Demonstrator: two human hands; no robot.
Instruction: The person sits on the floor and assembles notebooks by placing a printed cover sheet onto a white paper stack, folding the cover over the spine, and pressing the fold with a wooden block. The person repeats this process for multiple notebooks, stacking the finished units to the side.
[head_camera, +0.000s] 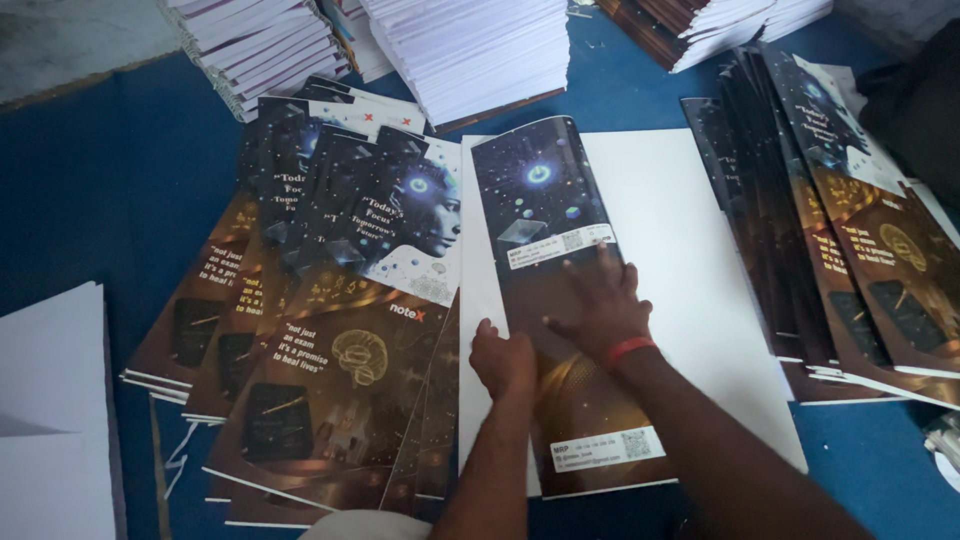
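While the right hand (600, 305) lies flat, fingers spread, on the glossy dark printed cover sheet (560, 300), the left hand (503, 360) pinches that sheet's left edge, fingers closed. It rests on a white paper block (690, 260), right of 1 fanned pile of finished booklets (320, 330). Edges look best squared before pressing.

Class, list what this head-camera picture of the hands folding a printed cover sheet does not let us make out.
1. Head view: the cover sheet under both hands; the right hand and forearm hide its middle.
2. The left hand: its fingertips curl over the sheet's edge, so its grip is unclear.
3. The white paper stacks: cut off by the top edge.
4. The fanned covers at right: overlapped, count unclear.
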